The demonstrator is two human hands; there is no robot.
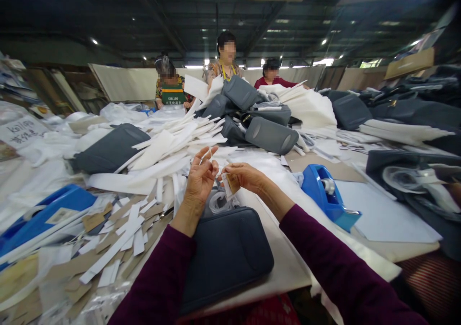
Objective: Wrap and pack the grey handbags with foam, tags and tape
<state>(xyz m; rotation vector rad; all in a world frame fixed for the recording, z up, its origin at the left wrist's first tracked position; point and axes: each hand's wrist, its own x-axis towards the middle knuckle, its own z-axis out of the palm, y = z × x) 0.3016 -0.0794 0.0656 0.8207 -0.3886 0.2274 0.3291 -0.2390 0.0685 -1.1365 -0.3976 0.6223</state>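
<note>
My right hand (247, 176) pinches a small brown-and-white tag (232, 185) above the far edge of a dark navy bag (228, 253). Close beside it, my left hand (202, 180) is raised with curled fingers, holding a thin white string (212, 154) that seems to run toward the tag. The bag lies flat on the table in front of me, partly covered by my left sleeve. Just beyond its far edge, under my hands, is a coiled pale strap in clear plastic (219, 202).
Blue tape dispensers stand on the right (326, 193) and left (46, 214). Cut paper strips (131, 234) litter the left side. Grey bags (272, 135) and white foam sheets (173, 142) are heaped ahead. Several people stand behind the heap, among them one in a green apron (173, 95).
</note>
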